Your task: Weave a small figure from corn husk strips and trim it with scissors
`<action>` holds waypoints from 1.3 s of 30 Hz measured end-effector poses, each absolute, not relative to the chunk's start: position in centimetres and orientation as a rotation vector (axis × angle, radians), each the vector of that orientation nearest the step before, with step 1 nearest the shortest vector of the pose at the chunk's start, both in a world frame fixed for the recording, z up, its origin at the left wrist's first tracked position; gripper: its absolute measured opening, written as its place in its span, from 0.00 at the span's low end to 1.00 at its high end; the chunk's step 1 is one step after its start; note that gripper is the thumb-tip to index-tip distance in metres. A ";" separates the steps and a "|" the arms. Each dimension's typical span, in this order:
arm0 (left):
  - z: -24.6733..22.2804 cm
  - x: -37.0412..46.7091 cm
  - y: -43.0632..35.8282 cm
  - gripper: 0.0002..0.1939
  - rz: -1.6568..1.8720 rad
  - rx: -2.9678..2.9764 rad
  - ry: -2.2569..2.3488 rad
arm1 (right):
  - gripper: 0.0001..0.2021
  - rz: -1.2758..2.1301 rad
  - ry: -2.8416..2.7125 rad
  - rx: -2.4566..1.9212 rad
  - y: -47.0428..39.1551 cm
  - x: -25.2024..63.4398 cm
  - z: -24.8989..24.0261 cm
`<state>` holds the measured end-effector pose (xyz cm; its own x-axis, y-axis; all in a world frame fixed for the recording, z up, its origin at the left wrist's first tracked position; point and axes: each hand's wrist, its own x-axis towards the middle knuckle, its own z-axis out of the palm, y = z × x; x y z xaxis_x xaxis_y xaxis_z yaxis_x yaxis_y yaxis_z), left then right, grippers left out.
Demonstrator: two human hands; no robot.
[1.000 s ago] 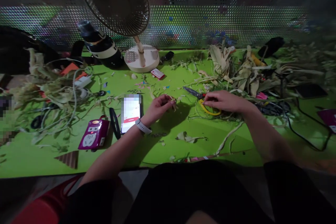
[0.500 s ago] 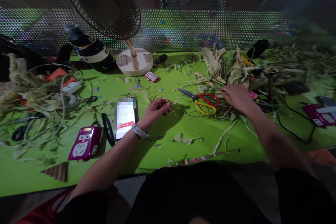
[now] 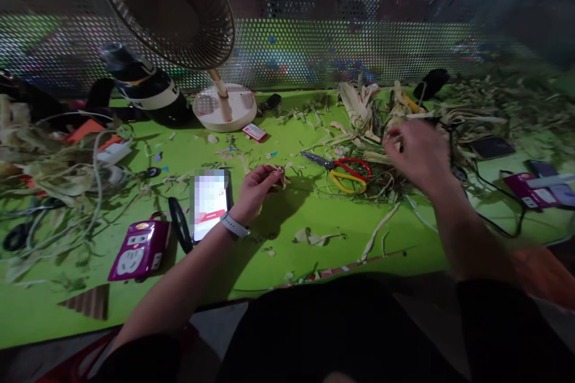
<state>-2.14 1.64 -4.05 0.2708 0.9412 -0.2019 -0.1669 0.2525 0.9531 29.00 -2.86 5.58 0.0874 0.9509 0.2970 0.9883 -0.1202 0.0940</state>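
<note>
My left hand (image 3: pixel 257 189), with a pale watch on its wrist, is closed in a pinch over the middle of the green table (image 3: pixel 278 233). A small tuft of pale dried husk (image 3: pixel 284 178) sticks out from its fingertips. To the right, my right hand (image 3: pixel 420 152) hovers at a heap of dried husks and stalks (image 3: pixel 359 109), slightly blurred, its fingers curled together. What lies in them, if anything, I cannot make out. Between the hands rest scissors (image 3: pixel 344 172) with one red and one yellow handle, blades pointing left.
Left of my left hand lie a lit phone (image 3: pixel 209 206), a black ring-shaped band (image 3: pixel 179 224) and a purple power strip (image 3: pixel 140 249). A fan (image 3: pixel 224 111) and a dark bottle (image 3: pixel 155 93) stand at the back before a perforated metal screen (image 3: pixel 305 48). More husks (image 3: pixel 27 161) and cords pile at far left.
My right hand has lifted from the husk heap and moved slightly up, its fingers curling. My left hand keeps its pinch on the husk. The whole view has shifted slightly.
</note>
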 end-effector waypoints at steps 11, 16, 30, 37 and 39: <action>-4.4 -2.2 1.7 0.15 0.912 1.030 0.949 | 0.22 0.080 -2.653 -2.240 -1.2 24.7 0.0; -4.2 -2.2 1.6 0.15 0.915 0.981 0.966 | 0.17 0.417 -2.464 -2.282 0.0 25.6 0.2; -3.7 -2.2 1.6 0.18 1.020 0.958 1.017 | 0.25 0.946 -1.980 -1.789 -1.1 27.1 -0.3; -3.6 -2.6 2.0 0.18 1.057 0.959 1.056 | 0.25 0.848 -2.296 -1.742 -2.1 25.7 0.8; -3.6 -2.7 2.1 0.18 1.054 0.987 1.059 | 0.24 0.925 -2.353 -1.730 -2.2 25.6 1.0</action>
<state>-2.66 2.08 -3.60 0.1516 0.9715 -0.1820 -0.1773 0.2078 0.9620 25.60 -2.17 0.96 -0.3602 0.8898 -0.2803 0.8426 0.1813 -0.5071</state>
